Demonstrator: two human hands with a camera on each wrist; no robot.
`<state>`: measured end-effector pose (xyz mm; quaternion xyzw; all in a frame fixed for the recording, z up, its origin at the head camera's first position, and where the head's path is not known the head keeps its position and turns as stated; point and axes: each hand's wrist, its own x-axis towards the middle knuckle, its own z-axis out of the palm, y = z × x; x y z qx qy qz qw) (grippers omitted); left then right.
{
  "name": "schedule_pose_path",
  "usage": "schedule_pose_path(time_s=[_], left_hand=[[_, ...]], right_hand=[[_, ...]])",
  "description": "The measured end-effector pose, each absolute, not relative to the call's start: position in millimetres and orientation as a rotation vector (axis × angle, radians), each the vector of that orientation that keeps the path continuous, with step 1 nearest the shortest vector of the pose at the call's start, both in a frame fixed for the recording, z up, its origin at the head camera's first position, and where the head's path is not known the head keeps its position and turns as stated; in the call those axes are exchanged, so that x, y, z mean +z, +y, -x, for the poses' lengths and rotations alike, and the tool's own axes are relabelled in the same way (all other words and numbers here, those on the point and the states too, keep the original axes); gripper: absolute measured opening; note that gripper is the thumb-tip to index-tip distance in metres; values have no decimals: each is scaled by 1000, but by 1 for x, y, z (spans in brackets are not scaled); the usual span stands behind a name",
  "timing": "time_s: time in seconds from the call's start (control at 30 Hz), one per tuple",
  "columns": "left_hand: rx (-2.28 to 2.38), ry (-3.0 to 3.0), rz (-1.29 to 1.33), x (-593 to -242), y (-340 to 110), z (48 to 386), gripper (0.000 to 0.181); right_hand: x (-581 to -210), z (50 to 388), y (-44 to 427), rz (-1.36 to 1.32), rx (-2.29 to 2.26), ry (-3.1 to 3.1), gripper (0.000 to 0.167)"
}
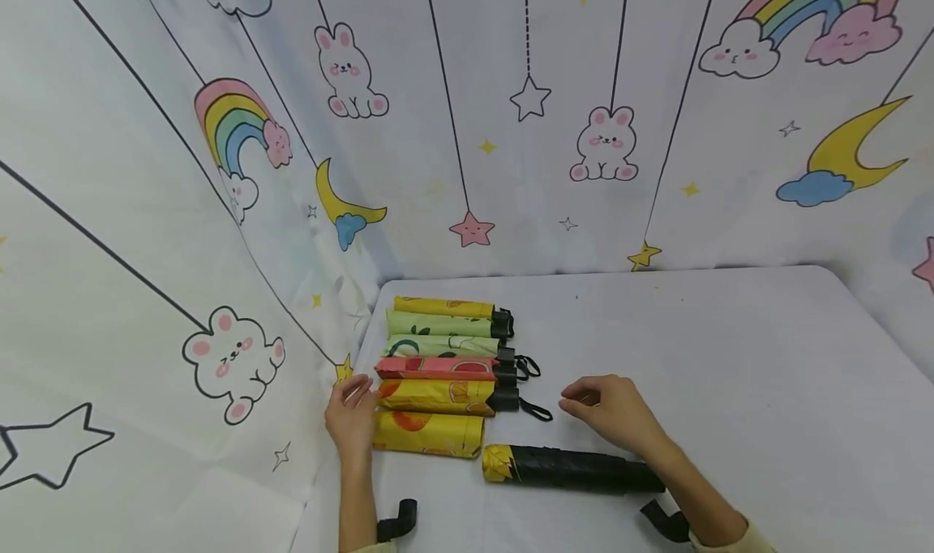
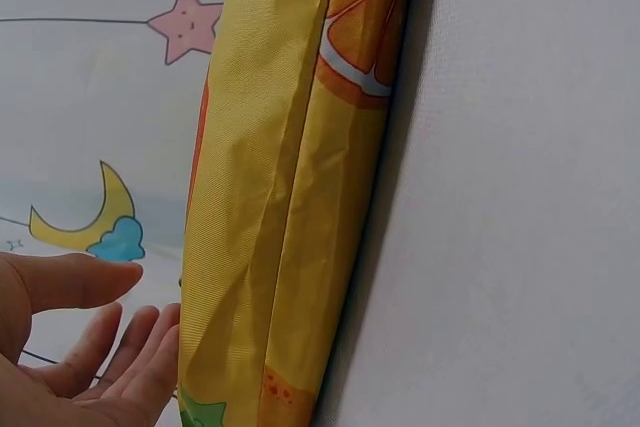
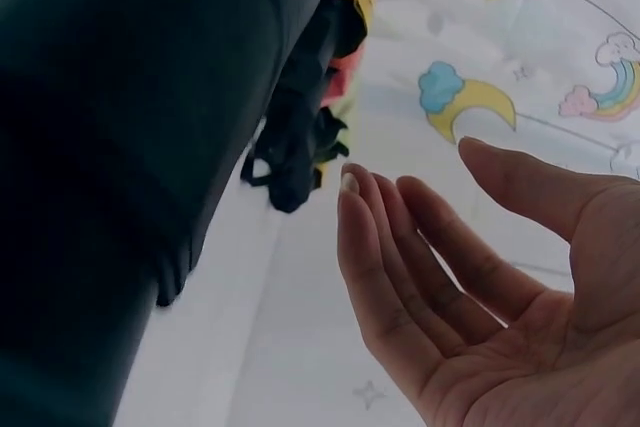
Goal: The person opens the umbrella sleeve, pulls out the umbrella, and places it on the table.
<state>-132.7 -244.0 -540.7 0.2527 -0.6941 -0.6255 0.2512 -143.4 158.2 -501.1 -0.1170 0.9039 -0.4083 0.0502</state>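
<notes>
Several folded umbrellas lie in a row on the white table: a yellow one [image 1: 441,306] farthest back, two light green ones, a red watermelon-print one [image 1: 438,367] and a yellow orange-print one [image 1: 441,396]. In front of them lies a yellow fruit-print piece [image 1: 430,435]; no handle shows on it. My left hand [image 1: 350,423], fingers loosely bent, is beside the left ends of the yellow pieces; whether it touches them I cannot tell. My right hand [image 1: 616,411] hovers, holding nothing, above a black umbrella [image 1: 569,467] with a yellow end. That hand [image 3: 480,297] has thumb and fingers apart.
A white printed curtain [image 1: 438,131] hangs behind the table and along its left side. Wrist straps with a black bent piece [image 1: 398,520] show near the left forearm, and another black piece [image 1: 666,522] near the right. White table surface [image 1: 730,358] extends right.
</notes>
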Motion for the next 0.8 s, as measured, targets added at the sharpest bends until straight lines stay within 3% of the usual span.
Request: schedule_pose_path(time_s=[0.4,0.8], left_hand=[[-1716,-1887,-720,-549,-238,142,36],[-1655,-1914,-763,-552,-239,143,36]], right_hand=[[-509,160,112,322,-1204,2723,15],[-509,182,100,429,-1205,2705,12]])
